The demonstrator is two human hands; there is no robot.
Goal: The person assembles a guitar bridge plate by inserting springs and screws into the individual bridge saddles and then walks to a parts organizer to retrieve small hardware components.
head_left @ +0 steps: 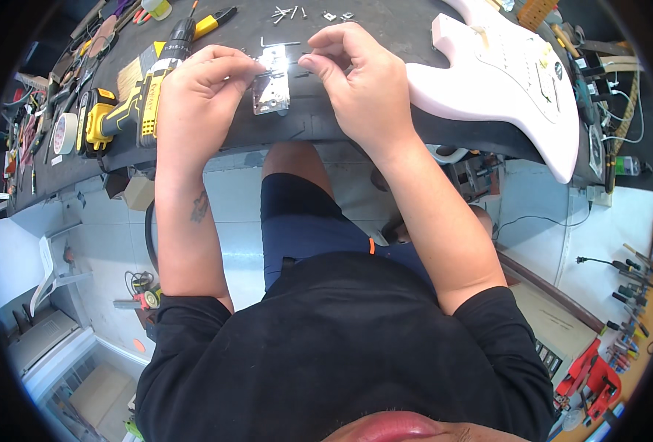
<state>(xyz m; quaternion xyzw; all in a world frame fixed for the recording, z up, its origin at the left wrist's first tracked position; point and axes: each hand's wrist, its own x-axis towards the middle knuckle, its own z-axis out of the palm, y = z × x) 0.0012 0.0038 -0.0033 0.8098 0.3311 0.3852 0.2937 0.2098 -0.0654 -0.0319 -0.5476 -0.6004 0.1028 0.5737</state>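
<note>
A shiny metal guitar bridge plate [272, 97] lies on the dark bench mat between my hands. My left hand [207, 92] is closed in a pinch at the plate's left edge, and its fingertips hide what they grip. On the other side, my right hand [363, 88] has thumb and forefinger brought together beside the plate; a thin dark piece shows near the tips, too small to name. An L-shaped hex key [281, 44] lies just beyond the plate. Farther back are several loose screws [288, 13] and small metal pieces [330, 16].
A pale pink electric guitar body [466, 88] lies at the right, overhanging the bench's front edge. At the left are a yellow-and-black cordless drill [148, 103], a brush [129, 77], a spare battery [98, 110] and a tape roll [65, 132]. Tools crowd the far left.
</note>
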